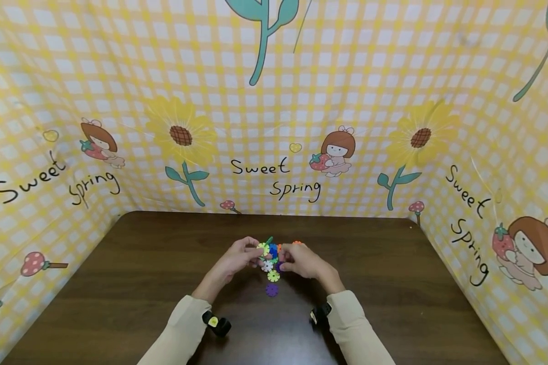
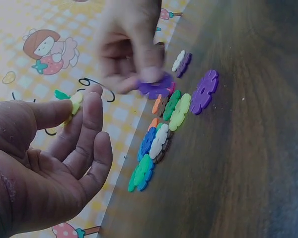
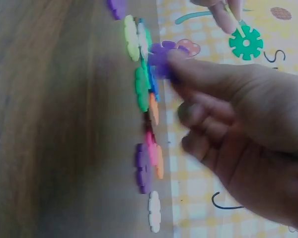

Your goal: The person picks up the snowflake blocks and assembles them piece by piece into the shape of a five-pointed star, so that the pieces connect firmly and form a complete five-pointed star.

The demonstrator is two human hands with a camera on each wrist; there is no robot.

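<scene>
Thumb and fingers of my left hand (image 1: 238,257) pinch a yellow-green notched flower-shaped disc (image 1: 263,248). A green disc (image 3: 246,43) is joined to it at an angle, as the right wrist view shows. My right hand (image 1: 306,261) pinches a purple disc (image 2: 155,86) between thumb and fingers, slightly blurred. Both hands are held above a small spread of similar discs on the table. Among these are a white disc (image 1: 267,265), a yellow-green disc (image 2: 180,112), a green disc (image 3: 141,89) and a blue disc (image 2: 147,144).
Nearest the person lies a purple disc (image 1: 271,290). Orange, pink, brown and white discs lie farther right, partly behind the right hand. The dark wooden table (image 1: 118,284) is bordered by a yellow checked cloth (image 1: 274,116) at the back and sides. Each wrist wears a black camera (image 1: 217,324).
</scene>
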